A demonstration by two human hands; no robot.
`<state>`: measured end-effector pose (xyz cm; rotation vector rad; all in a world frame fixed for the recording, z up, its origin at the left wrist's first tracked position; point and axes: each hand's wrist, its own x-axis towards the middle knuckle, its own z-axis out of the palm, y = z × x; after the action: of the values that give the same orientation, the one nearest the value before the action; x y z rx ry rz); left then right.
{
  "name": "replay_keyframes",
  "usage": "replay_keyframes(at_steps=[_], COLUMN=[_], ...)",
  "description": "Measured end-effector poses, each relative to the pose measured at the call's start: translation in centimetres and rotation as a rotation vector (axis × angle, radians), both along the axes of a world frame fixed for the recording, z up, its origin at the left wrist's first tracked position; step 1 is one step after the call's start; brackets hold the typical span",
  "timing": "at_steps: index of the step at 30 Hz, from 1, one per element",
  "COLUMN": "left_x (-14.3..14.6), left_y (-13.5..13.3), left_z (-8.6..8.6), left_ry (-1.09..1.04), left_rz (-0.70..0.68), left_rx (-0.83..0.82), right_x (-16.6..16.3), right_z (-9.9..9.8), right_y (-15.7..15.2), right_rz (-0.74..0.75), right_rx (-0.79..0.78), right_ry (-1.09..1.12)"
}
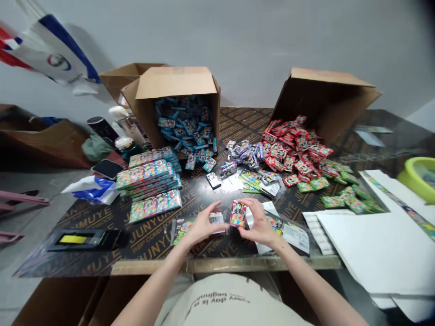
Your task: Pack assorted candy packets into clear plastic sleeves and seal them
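My right hand [260,222] grips a small red packet [238,214] with a cartoon print, between thumb and fingers, above the table front. To its left, my left hand [204,224] has thumb and fingers apart, with nothing seen between them. Beneath the left hand lies a clear printed bag [178,230]. A second printed bag [295,235] lies beside my right hand. Just beyond the hands are a small black-and-white packet [213,180] and a pile of purple packets [246,154]. Green printed sheets [253,181] lie near that pile.
An open carton [176,83] spills blue packets [186,124]; another carton [326,86] spills red packets [292,145]. Green packets [355,199] lie at right by white sheets [377,240]. Packed sets [149,176] are stacked left, near a phone [108,169] and a black tray [84,239].
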<state>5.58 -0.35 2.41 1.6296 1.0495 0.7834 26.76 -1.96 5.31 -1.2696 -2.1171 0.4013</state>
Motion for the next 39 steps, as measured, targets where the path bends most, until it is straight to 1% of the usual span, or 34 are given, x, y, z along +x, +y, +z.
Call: replay_keyframes(at_steps=[2, 3, 4, 5, 7, 9, 11, 13, 14, 15, 18, 19, 20, 22, 23, 24, 25, 26, 27, 28, 29, 30, 32, 34, 36, 39], left_x=[-1.0, -1.3, -1.6, -1.7, -1.8, -1.8, -1.8, -1.8, -1.8, -1.7, -1.4, -1.2, -1.0, -0.5, -0.4, -0.3, -0.3, -0.4, -0.5, -0.6, -0.8, -0.9, -1.0, -0.9, -0.9, -1.0], left_y=[0.2, 0.2, 0.2, 0.1, -0.1, -0.3, -0.4, -0.4, -0.4, -0.4, -0.1, 0.1, 0.2, 0.4, 0.5, 0.6, 0.7, 0.8, 0.8, 0.9, 1.0, 1.0, 0.9, 0.8, 0.7, 0.7], left_z=[-1.2, -1.8, -2.1, -2.3, -2.3, -1.8, -1.2, -0.9, -0.8, -0.7, -0.5, -0.4, -0.4, -0.4, -0.5, -0.7, -1.0, -1.3, -1.8, -2.3, -2.9, -3.4, -4.3, -5.0, -5.4, -5.8], left_ry=[0.329, 0.452, 0.531, 0.564, 0.534, 0.460, 0.399, 0.366, 0.353, 0.344, 0.318, 0.310, 0.308, 0.313, 0.321, 0.334, 0.352, 0.376, 0.405, 0.440, 0.475, 0.507, 0.553, 0.578, 0.596, 0.607], left_rz=[-0.052, -0.073, -0.083, -0.082, -0.065, -0.062, -0.095, -0.130, -0.129, -0.110, -0.003, 0.017, 0.022, 0.006, -0.004, -0.008, -0.009, -0.007, -0.007, -0.012, -0.021, -0.032, -0.050, -0.058, -0.055, -0.059], left_rx=[0.230, 0.301, 0.340, 0.359, 0.369, 0.371, 0.382, 0.392, 0.387, 0.374, 0.324, 0.313, 0.308, 0.307, 0.311, 0.318, 0.328, 0.340, 0.355, 0.368, 0.381, 0.394, 0.422, 0.444, 0.454, 0.458], right_x=[0.9, 1.2, 1.4, 1.6, 1.5, 1.3, 1.2, 1.2, 1.1, 1.1, 0.5, 0.2, 0.0, 0.2, 0.9, 2.0, 3.6, 5.5, 7.8, 10.2, 12.6, 14.9, 18.5, 20.7, 21.8, 22.0], right_z=[-0.9, -1.3, -1.7, -2.0, -2.4, -2.6, -2.5, -2.3, -2.1, -1.9, -1.2, -1.1, -1.0, -1.0, -1.1, -1.2, -1.3, -1.4, -1.5, -1.5, -1.5, -1.4, -1.2, -1.2, -1.2, -1.0], right_y=[0.4, 0.5, 0.6, 0.6, 0.4, 0.4, 0.5, 0.8, 0.9, 0.9, 0.2, -0.1, -0.3, -0.2, 0.4, 1.3, 2.4, 3.8, 5.1, 6.5, 7.6, 8.5, 9.7, 10.1, 10.2, 9.7], right_rz=[-0.045, -0.046, -0.034, -0.014, 0.037, 0.097, 0.174, 0.247, 0.255, 0.225, 0.015, -0.008, 0.018, 0.130, 0.135, 0.061, -0.082, -0.307, -0.567, -0.810, -1.032, -1.136, -1.242, -1.249, -1.212, -1.110], right_rx=[0.016, 0.013, 0.003, -0.012, -0.057, -0.123, -0.193, -0.227, -0.218, -0.189, -0.069, -0.060, -0.077, -0.126, -0.122, -0.090, -0.041, 0.014, 0.029, -0.016, -0.108, -0.136, -0.180, -0.199, -0.227, -0.260], right_ry=[-0.071, -0.105, -0.133, -0.152, -0.146, -0.092, -0.040, -0.029, -0.032, -0.029, 0.023, 0.032, 0.025, -0.015, -0.026, -0.019, -0.002, 0.034, 0.055, 0.058, 0.061, 0.073, 0.083, 0.089, 0.092, 0.104])
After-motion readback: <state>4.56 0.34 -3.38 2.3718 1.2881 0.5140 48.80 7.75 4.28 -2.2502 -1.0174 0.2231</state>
